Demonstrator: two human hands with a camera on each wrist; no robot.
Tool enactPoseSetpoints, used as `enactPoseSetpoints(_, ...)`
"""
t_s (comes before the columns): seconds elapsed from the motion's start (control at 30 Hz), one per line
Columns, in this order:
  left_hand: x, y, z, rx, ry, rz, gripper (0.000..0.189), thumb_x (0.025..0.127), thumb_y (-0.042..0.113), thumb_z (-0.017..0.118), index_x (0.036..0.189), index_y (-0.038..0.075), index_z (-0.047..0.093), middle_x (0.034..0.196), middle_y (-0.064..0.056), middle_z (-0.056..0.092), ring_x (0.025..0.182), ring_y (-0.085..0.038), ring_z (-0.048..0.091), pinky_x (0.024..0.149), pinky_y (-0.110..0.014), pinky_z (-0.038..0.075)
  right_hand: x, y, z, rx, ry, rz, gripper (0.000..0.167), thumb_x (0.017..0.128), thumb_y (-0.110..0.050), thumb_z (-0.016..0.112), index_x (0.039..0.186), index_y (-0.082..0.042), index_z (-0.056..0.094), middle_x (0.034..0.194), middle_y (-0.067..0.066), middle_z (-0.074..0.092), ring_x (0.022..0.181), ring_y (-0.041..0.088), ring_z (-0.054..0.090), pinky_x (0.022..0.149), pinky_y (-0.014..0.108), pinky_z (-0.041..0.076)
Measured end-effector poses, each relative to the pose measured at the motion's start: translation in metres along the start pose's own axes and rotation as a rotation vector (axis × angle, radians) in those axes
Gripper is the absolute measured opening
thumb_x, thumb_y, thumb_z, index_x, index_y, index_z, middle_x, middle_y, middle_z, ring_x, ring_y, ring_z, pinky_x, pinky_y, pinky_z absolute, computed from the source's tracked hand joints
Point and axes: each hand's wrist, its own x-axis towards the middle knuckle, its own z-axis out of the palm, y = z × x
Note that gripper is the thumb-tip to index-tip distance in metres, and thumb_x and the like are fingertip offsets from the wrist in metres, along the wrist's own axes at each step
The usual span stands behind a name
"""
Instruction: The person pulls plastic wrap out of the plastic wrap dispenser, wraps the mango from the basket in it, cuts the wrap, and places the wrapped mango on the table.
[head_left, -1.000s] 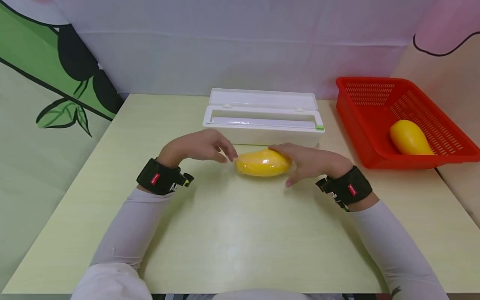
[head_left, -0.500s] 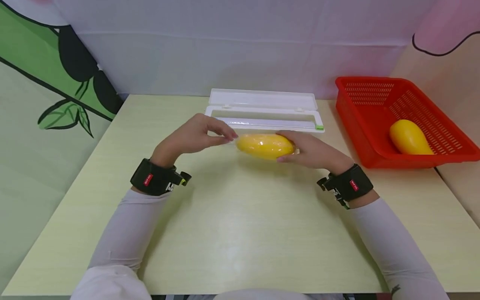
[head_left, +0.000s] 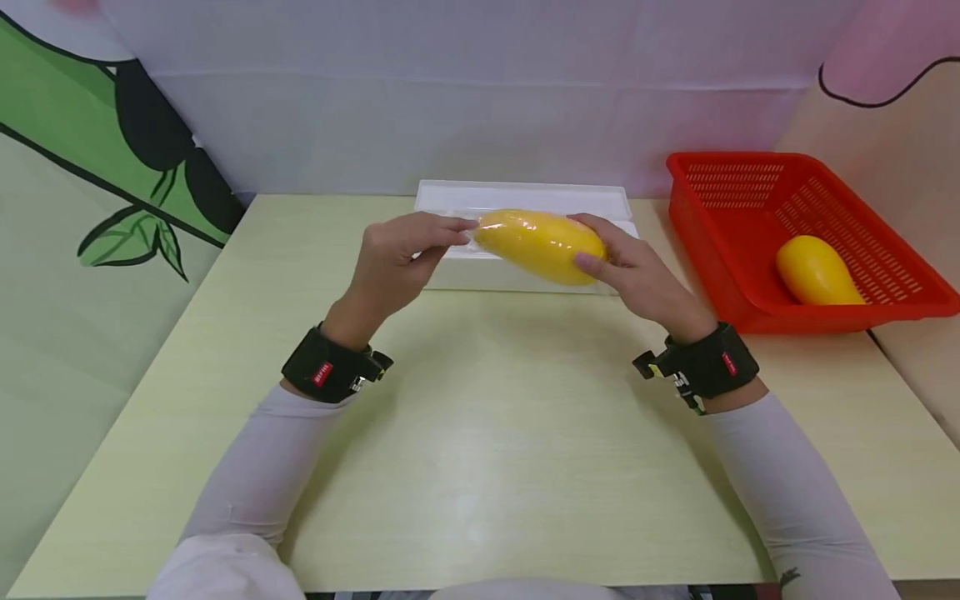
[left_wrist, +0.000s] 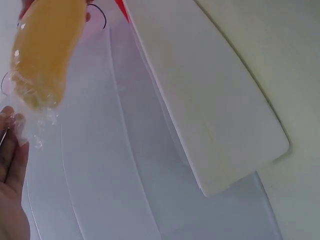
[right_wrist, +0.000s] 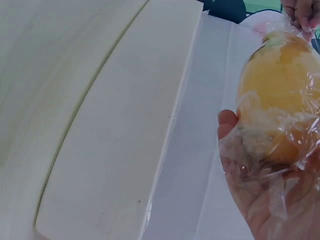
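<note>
A yellow mango (head_left: 540, 246) wrapped in clear cling film (left_wrist: 36, 125) is held up in front of the white cling film dispenser (head_left: 480, 277). My right hand (head_left: 637, 271) grips its right end, thumb on the near side. At the narrower left end, my left hand (head_left: 401, 258) pinches the gathered tail of film between thumb and fingers. In the right wrist view, loose creased film (right_wrist: 255, 150) hangs round the mango's near end and over the palm. The mango and hands cover part of the dispenser, whose lid (head_left: 517, 197) stands raised.
At the right of the table (head_left: 480, 450) stands a red perforated basket (head_left: 742, 308) with another yellow mango (head_left: 817, 271) inside. A fabric-covered wall (head_left: 375, 125) rises behind the dispenser.
Both hands have lifted the wrapped mango off the table, up and away from the body, its left end tilting higher. My right fingers have closed round it; the left now pinches the film tail.
</note>
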Motion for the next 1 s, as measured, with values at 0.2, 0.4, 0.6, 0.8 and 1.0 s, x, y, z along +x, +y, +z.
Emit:
enactPoseSetpoints(0.2, -0.005, 0.006, 0.02, 0.138, 0.092, 0.126, 0.023, 0.084, -0.014, 0.07, 0.104, -0.003, 0.074, 0.107, -0.015, 0.074, 0.097, -0.03, 0.072, 0.089, -0.037, 0.055, 0.0, -0.008, -0.004, 0.1, 0.068, -0.071, 0.04, 0.106, -0.022, 0.048, 0.143, -0.009, 0.046, 0.116, 0.011, 0.052, 0.102, 0.029, 0.049, 0.086, 0.027, 0.048)
enactPoseSetpoints(0.4, -0.01, 0.006, 0.036, 0.056, 0.141, -0.009, 0.035, 0.086, -0.014, 0.063, 0.12, -0.008, 0.063, 0.124, -0.02, 0.066, 0.116, -0.032, 0.062, 0.103, -0.038, 0.047, -0.003, -0.015, -0.001, -0.289, 0.23, -0.156, 0.054, 0.099, -0.031, 0.061, 0.149, -0.017, 0.043, 0.117, 0.003, 0.056, 0.102, 0.017, 0.049, 0.086, 0.032, 0.046)
enactPoseSetpoints(0.6, 0.003, 0.023, 0.03, -0.222, 0.339, -0.363, 0.044, 0.093, 0.006, 0.059, 0.133, -0.009, 0.048, 0.136, -0.018, 0.054, 0.124, -0.033, 0.05, 0.102, -0.044, 0.044, -0.002, -0.026, 0.012, -0.535, 0.415, -0.335, 0.066, 0.087, -0.028, 0.078, 0.146, -0.016, 0.05, 0.126, 0.012, 0.057, 0.113, 0.024, 0.051, 0.087, 0.041, 0.047)
enactPoseSetpoints(0.8, 0.017, 0.048, 0.027, -0.591, 0.264, -0.712, 0.057, 0.098, 0.01, 0.055, 0.147, -0.005, 0.029, 0.146, -0.013, 0.039, 0.133, -0.022, 0.043, 0.107, -0.035, 0.043, -0.002, -0.031, 0.032, -0.647, 0.524, -0.541, 0.068, 0.076, -0.021, 0.088, 0.137, -0.018, 0.057, 0.127, 0.023, 0.054, 0.118, 0.036, 0.052, 0.086, 0.049, 0.052)
enactPoseSetpoints(1.0, 0.02, 0.055, 0.028, -0.663, 0.249, -0.803, 0.065, 0.094, 0.004, 0.062, 0.149, -0.003, 0.026, 0.147, -0.014, 0.036, 0.133, -0.02, 0.043, 0.105, -0.032, 0.045, -0.004, -0.035, 0.043, -0.645, 0.571, -0.639, 0.067, 0.072, -0.019, 0.089, 0.133, -0.021, 0.061, 0.129, 0.023, 0.056, 0.118, 0.04, 0.053, 0.087, 0.053, 0.052)
